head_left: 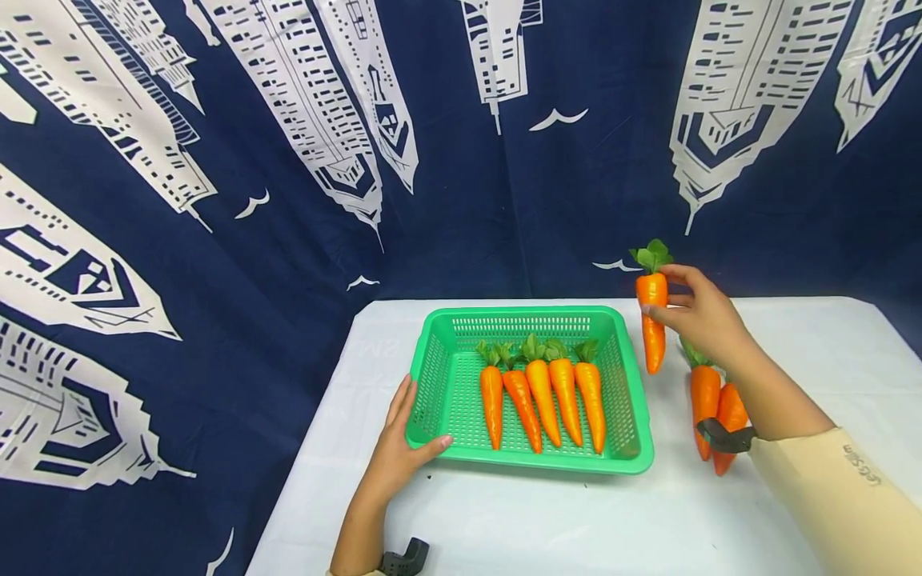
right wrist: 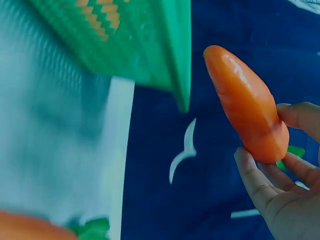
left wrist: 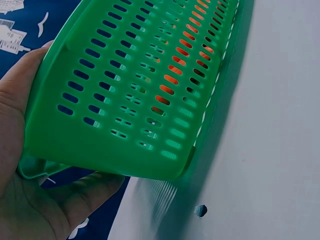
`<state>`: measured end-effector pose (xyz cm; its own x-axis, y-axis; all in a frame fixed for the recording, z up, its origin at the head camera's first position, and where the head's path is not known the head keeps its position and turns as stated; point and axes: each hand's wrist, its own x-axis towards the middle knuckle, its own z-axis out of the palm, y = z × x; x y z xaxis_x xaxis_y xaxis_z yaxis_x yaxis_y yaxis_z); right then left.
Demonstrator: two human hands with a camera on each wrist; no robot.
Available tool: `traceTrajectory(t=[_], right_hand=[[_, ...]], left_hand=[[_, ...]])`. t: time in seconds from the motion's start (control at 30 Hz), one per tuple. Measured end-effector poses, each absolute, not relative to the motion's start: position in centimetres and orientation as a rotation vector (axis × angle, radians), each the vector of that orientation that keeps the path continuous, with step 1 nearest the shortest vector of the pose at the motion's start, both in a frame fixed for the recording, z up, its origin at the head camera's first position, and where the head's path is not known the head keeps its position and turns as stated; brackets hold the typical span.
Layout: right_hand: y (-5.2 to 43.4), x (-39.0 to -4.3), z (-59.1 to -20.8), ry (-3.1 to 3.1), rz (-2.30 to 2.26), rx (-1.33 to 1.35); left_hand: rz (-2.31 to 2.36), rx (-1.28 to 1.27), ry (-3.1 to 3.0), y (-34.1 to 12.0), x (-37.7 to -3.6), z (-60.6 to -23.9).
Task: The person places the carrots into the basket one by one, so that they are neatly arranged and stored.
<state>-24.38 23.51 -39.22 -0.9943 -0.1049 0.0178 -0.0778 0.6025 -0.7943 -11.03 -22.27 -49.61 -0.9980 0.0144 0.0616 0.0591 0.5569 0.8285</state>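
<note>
My right hand (head_left: pixel 702 316) pinches an orange carrot (head_left: pixel 652 320) with green leaves between thumb and fingers, above the table to the right of the green basket (head_left: pixel 533 462). The carrot hangs tip down in the head view. In the right wrist view the same carrot (right wrist: pixel 245 102) is held near its leafy end. My left hand (head_left: pixel 399 448) grips the basket's near left corner, thumb at the front rim and fingers along the left side. Several carrots (head_left: pixel 559 400) lie side by side in the basket, leaves toward the back.
Two more carrots (head_left: pixel 705 408) lie on the white table (head_left: pixel 519 528) under my right forearm, partly hidden by it and the wrist camera. A dark blue cloth (head_left: pixel 461 224) with white buildings and birds hangs behind the table.
</note>
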Motion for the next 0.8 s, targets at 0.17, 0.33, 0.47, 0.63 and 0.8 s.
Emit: traceTrajectory(t=[0.17, 0.33, 0.47, 0.63, 0.8], right_hand=[[21.0, -24.5, -39.2, 2.800, -1.443, -0.307], [18.7, -24.4, -39.5, 2.801, -1.415, -0.453], [16.7, -24.5, -39.7, 2.741, -1.383, -0.494], [14.3, -24.8, -40.0, 2.690, -1.366, -0.515], [12.2, -25.1, -40.5, 2.641, -1.313, -0.602]], left_hand=[[-1.453, -0.059, -2.726, -22.3, -10.9, -49.6], [-1.457, -0.060, -2.723, -22.2, -10.8, -49.7], [-1.450, -0.062, -2.715, -22.2, -11.0, -49.7], [-1.451, -0.045, -2.715, -22.2, -11.0, -49.6], [-1.458, -0.035, -2.717, -22.2, -11.0, -49.6]])
